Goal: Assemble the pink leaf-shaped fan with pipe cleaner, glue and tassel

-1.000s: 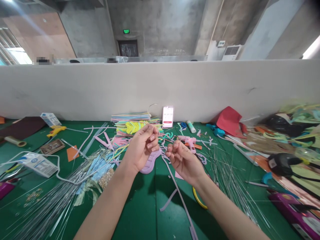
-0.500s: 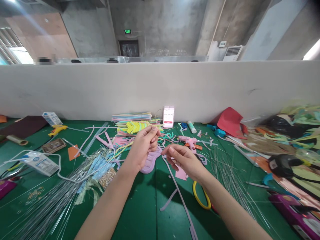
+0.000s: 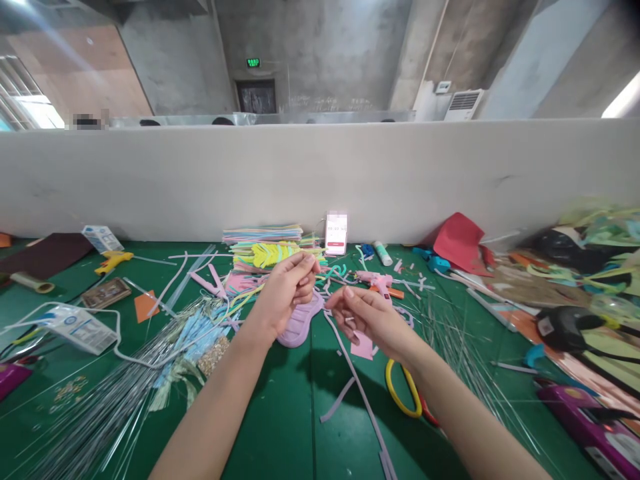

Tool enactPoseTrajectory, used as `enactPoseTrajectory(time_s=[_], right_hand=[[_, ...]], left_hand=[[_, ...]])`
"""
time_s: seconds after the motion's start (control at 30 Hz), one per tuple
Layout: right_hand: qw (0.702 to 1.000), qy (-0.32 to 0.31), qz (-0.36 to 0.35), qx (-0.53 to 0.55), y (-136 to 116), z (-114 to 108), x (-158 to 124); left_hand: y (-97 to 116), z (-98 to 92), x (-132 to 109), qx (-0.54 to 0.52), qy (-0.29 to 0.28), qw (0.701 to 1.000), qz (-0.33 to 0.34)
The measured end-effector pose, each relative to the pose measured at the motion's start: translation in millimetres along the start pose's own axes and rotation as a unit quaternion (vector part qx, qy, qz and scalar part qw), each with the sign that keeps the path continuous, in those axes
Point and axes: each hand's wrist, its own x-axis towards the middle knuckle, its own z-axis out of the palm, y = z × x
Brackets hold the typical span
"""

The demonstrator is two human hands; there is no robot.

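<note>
My left hand point(image 3: 289, 290) is closed in a pinch above the table, thumb pressed to the curled fingers; whatever it grips is too small or hidden to make out. Just to its right, my right hand point(image 3: 359, 315) has its thumb against bent fingers, and anything between them cannot be made out. The two hands are a short gap apart. Partly covered by my left hand lies a ridged purple sole-shaped piece point(image 3: 296, 328). Below my right hand are a pink paper square point(image 3: 362, 345) and a long lilac strip point(image 3: 361, 387). Scissors with yellow and red handles point(image 3: 403, 390) rest by my right forearm.
Behind the hands, a lit phone point(image 3: 336, 233) leans on the white partition point(image 3: 320, 173). A pink glue gun point(image 3: 376, 280) and glue stick tube point(image 3: 383, 254) lie right of it. Bundled wires point(image 3: 120, 387) spread left; yellow pipe-cleaner work point(image 3: 270, 254) tops colored stems. A purple device point(image 3: 590, 423) sits right.
My right hand has turned slightly, with its fingers drawn a little away from my left hand. My left hand keeps its pinch almost unmoved. The view has shifted slightly.
</note>
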Motion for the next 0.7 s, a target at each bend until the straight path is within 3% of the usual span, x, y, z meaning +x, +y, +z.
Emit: enactPoseTrajectory(time_s=[0.1,0.2,0.27,0.43,0.5,0.7], right_hand=[[0.976,0.101,-0.063,-0.18,-15,-8,-3],[0.909,0.268,-0.163,-0.273,-30,-14,-9],[0.862,0.326,-0.222,-0.319,-39,-16,-14],[0.72,0.308,-0.344,-0.518,-53,-12,-25],[0.684,0.301,-0.367,-0.554,-56,-10,-27],[0.692,0.286,-0.365,-0.553,-58,-8,-30]], left_hand=[[0,2.8,-2,0.024,-0.031,0.999,-0.019],[-1,8.5,-5,0.066,-0.07,0.994,-0.056],[-2,12.7,-8,0.092,-0.09,0.988,-0.085],[-2,21.4,-14,0.139,-0.131,0.976,-0.106],[-1,23.1,-15,0.155,-0.143,0.972,-0.105],[4,24.1,-19,0.224,-0.164,0.955,-0.106]])
